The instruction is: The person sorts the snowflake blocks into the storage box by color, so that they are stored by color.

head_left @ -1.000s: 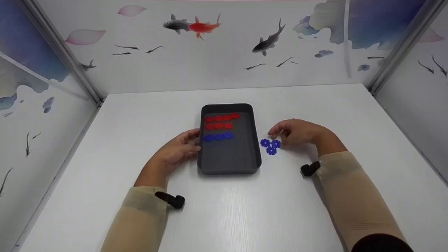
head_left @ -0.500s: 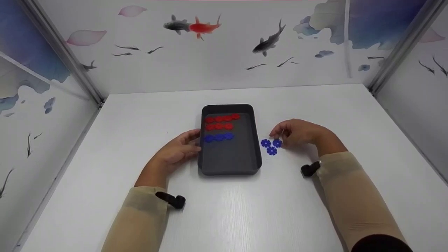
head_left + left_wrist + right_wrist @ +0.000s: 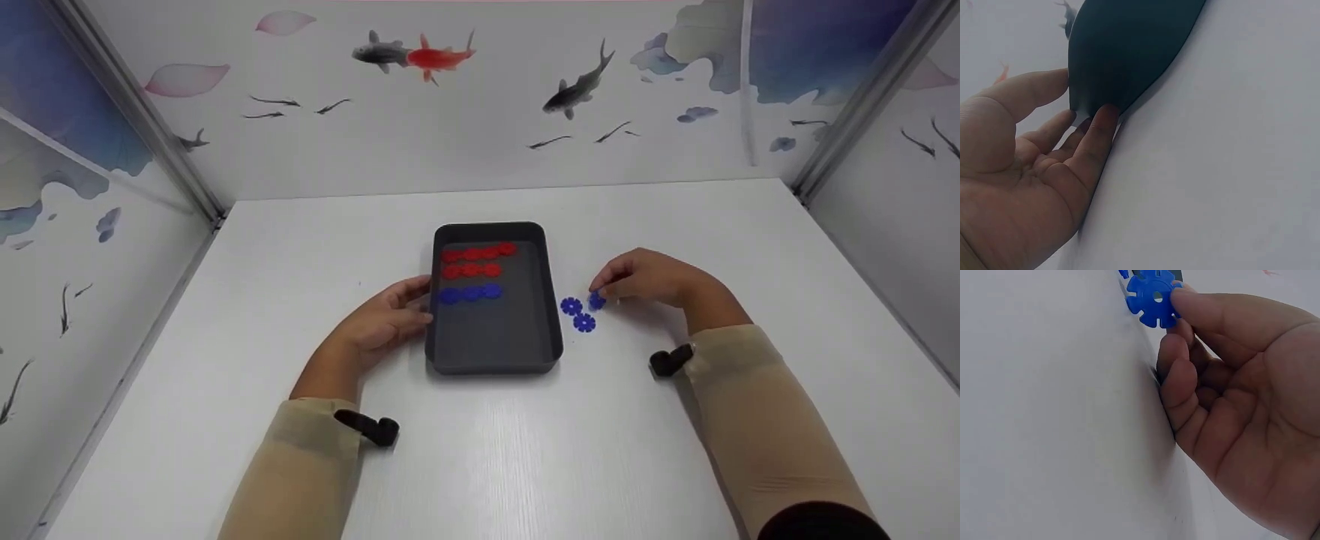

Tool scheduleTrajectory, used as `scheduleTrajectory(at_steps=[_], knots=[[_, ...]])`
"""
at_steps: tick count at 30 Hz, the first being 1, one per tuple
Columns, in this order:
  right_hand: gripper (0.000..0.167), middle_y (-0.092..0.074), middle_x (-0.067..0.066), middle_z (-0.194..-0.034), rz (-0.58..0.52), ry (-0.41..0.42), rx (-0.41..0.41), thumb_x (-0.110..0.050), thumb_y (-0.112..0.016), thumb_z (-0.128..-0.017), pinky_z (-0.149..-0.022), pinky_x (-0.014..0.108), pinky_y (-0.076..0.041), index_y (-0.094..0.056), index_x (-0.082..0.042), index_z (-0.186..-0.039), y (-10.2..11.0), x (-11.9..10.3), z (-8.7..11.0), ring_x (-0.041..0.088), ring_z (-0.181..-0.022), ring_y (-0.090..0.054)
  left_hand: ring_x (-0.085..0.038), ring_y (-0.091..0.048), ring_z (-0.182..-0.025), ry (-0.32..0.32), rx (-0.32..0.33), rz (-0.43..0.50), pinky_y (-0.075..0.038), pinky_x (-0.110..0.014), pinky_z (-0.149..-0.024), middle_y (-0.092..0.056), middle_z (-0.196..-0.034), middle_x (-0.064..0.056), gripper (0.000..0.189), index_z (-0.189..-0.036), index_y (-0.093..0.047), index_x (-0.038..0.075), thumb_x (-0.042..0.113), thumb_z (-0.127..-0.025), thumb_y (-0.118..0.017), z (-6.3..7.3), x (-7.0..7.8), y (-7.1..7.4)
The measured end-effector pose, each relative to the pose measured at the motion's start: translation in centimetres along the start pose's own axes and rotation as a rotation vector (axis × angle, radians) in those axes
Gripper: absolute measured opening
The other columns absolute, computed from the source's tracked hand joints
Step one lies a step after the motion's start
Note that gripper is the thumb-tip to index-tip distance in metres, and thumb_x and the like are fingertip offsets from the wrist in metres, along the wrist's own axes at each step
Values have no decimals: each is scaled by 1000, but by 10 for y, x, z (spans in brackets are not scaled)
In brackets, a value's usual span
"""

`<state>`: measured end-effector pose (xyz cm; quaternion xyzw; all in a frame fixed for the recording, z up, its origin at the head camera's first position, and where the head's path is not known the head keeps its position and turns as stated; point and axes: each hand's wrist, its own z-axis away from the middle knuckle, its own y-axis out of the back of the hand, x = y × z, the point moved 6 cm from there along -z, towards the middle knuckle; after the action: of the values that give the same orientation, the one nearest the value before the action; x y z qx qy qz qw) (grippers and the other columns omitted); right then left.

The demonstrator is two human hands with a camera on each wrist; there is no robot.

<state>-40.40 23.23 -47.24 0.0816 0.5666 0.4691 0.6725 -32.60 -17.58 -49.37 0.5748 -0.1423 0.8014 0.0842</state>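
Note:
My right hand (image 3: 649, 276) pinches a blue notched plastic disc (image 3: 1152, 298), a snowflake-shaped piece with a hole in its middle, between thumb and fingertips. It is tipped up on edge, just right of two more blue discs (image 3: 584, 322) on the table. The dark grey tray (image 3: 491, 349) stands to the left of these. Inside are two rows of red discs (image 3: 470, 270) and, nearer me, one row of blue discs (image 3: 471, 293). With thumb and fingertips against the tray's outer left wall, my left hand (image 3: 375, 326) rests beside it.
The white table (image 3: 480, 457) meets a back wall (image 3: 480, 150) painted with fish and petals. Side walls with metal corner posts stand to the left and right. A small black camera sits on each sleeve cuff.
My right fingers have closed on the rightmost blue disc and tipped it up from lying flat, with the hand shifting slightly right. The left hand stays at the tray.

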Motion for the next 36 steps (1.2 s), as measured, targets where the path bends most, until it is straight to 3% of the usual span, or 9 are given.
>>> scheduleTrajectory(at_steps=[4,9,15,19,22,29,36], knots=[[19,-76,2,-115,-89,-12,24,-25,-72,-101,-93,34,-53,-81,-19,-117,4,-4,3,23,-107,-63,-25,-44,-157,-7,-4,-1,-48,-37,-119,-35,-174,-5,81,-165,-38,15,-9,-95,-69,0,1,0],[22,-77,4,-120,-164,1,69,-24,-72,-103,-104,38,-58,-79,-18,-123,4,-22,4,23,-108,-72,-26,-44,-156,-15,-8,6,-49,-35,-117,-35,-174,-6,81,-165,-38,14,-10,-94,-68,0,1,-1],[32,-75,6,-120,-199,123,105,-18,-73,-102,-102,38,-60,-74,-13,-134,-5,-64,0,23,-103,-74,-25,-45,-156,-9,-1,13,-48,-38,-120,-37,-173,-4,80,-165,-39,15,-9,-94,-69,2,2,-1],[31,-73,8,-117,-186,223,69,-12,-71,-102,-94,34,-62,-73,-11,-133,-14,-94,-5,22,-102,-73,-23,-45,-156,-5,12,8,-49,-37,-119,-37,-172,-3,79,-164,-40,16,-8,-94,-70,2,1,1],[29,-73,6,-114,-169,246,35,-10,-69,-103,-94,36,-62,-74,-13,-131,-19,-114,-10,21,-100,-73,-24,-45,-156,-9,6,13,-49,-36,-118,-37,-172,-4,80,-165,-39,15,-8,-94,-69,2,1,0],[31,-71,5,-112,-126,213,-95,-8,-68,-102,-93,40,-62,-73,-15,-132,-29,-147,-29,20,-99,-71,-24,-46,-155,-9,11,29,-50,-35,-116,-38,-172,-5,81,-164,-39,14,-10,-93,-69,1,0,1],[31,-71,4,-114,-135,121,-158,-8,-67,-104,-103,48,-60,-72,-12,-134,-40,-146,-56,18,-101,-71,-23,-46,-155,-8,10,25,-49,-35,-118,-39,-171,-4,80,-164,-41,15,-10,-93,-69,1,0,0]])
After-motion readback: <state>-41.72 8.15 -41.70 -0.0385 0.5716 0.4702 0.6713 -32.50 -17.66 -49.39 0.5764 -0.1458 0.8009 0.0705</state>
